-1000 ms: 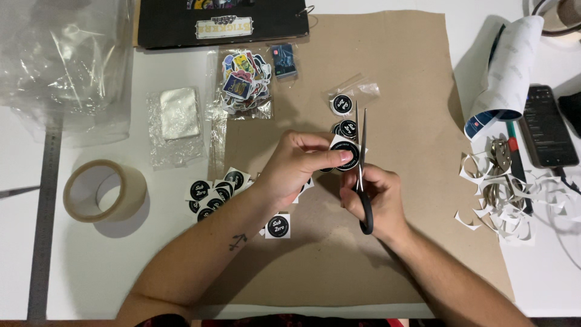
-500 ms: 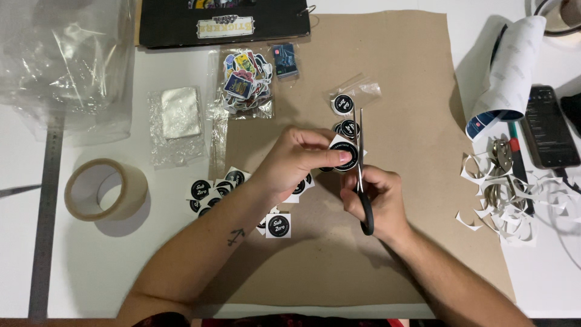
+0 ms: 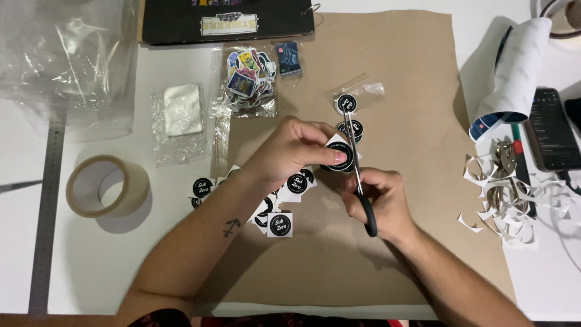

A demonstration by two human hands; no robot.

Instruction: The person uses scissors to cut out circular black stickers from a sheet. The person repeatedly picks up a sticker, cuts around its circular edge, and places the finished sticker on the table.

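Here, a brown paper sheet (image 3: 411, 72) covers the white table (image 3: 85, 266), with a clear plastic bag (image 3: 66, 60) at top left, a black folder (image 3: 224, 21) with a pale label above, and a tape roll (image 3: 106, 184) left. Centrally, the left hand (image 3: 290, 151) pinches a round black sticker (image 3: 339, 154), while the right hand (image 3: 378, 203), just below, grips black-handled scissors (image 3: 360, 175) whose blades meet its edge. Cut stickers (image 3: 279, 224) lie beneath; paper trimmings (image 3: 502, 200) heap rightward.
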